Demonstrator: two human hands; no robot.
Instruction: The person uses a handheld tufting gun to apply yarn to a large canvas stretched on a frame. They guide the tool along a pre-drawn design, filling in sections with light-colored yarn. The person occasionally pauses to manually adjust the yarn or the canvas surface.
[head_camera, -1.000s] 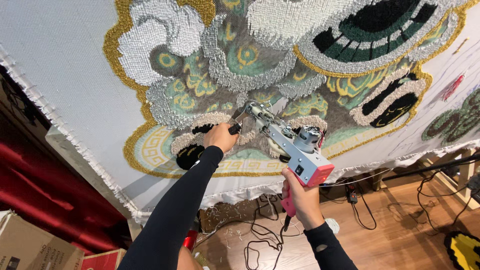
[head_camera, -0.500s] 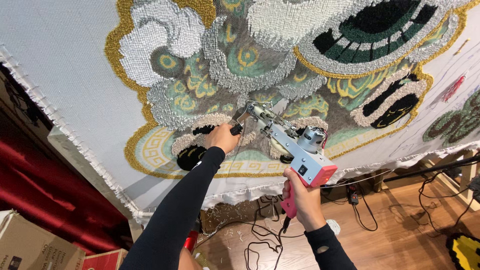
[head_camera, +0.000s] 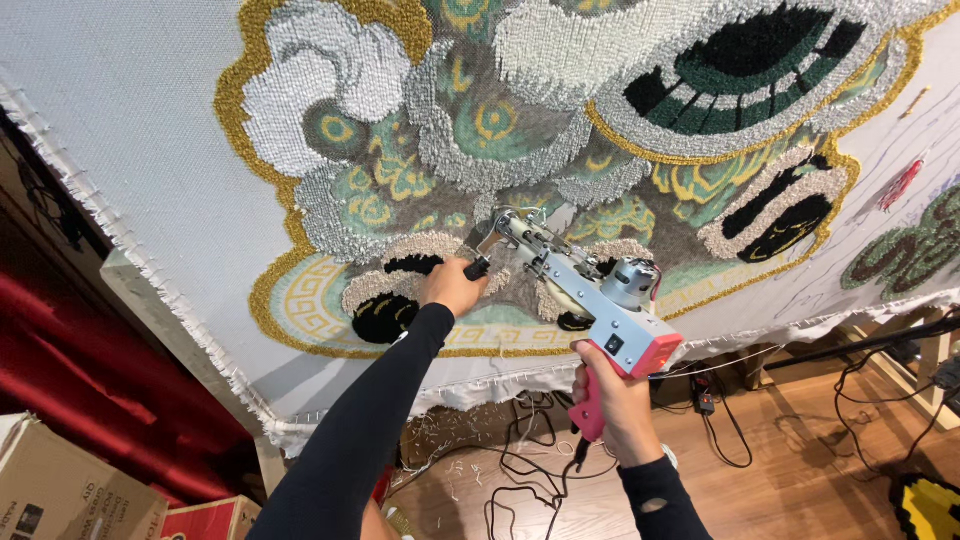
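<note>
Mid-tufting at frame centre: the right hand (head_camera: 612, 398) gripped the tufting gun's (head_camera: 590, 300) pink handle, the left hand (head_camera: 452, 286) wrapped its front grip against the rug (head_camera: 520, 150); steady pressure seemed needed.

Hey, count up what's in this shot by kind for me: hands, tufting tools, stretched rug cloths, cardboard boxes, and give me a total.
Hands: 2, left hand on the front handle, right hand on the pink grip
Tufting guns: 1, tufting gun
Stretched rug cloths: 1, tufted cloth
Cardboard boxes: 2, brown box and red box
Total: 6
</note>
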